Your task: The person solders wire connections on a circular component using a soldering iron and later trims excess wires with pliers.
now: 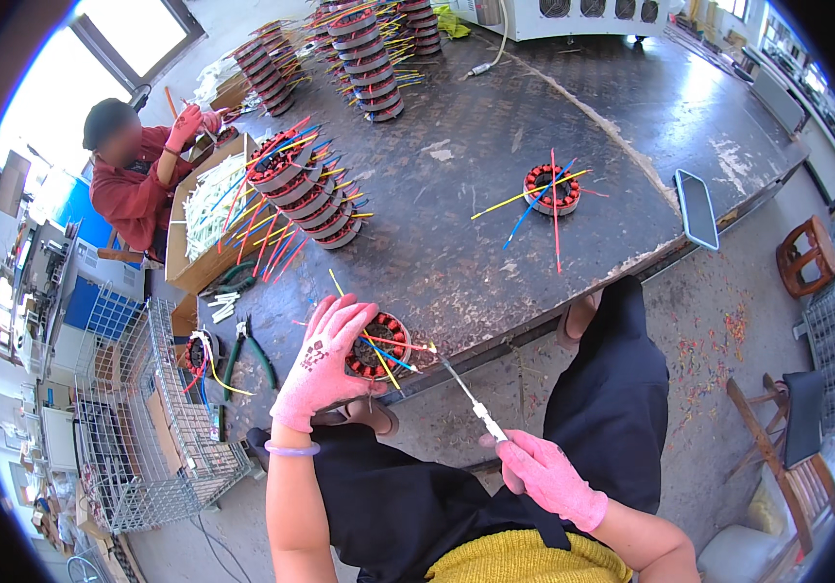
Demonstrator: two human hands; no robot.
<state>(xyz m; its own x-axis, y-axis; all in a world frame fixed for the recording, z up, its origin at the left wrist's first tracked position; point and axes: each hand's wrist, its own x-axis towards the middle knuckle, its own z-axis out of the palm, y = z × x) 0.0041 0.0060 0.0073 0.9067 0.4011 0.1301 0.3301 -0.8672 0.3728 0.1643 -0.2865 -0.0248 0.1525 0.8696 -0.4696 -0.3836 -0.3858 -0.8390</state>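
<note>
From my remote seat I see the left hand [325, 364], half open, its fingers and thumb spread around the left side of a wire-wound ring [397, 333], holding it at the front edge of the desk [466, 155]. The right hand [548, 476] is curled closed on the white handle of a thin tool [487, 421]. Its metal tip points at the ring's wire ends; I can't quite tell whether they touch. Green-handled pliers [266, 363] lie to the left; a ring stack [315, 199] stands behind.
</note>
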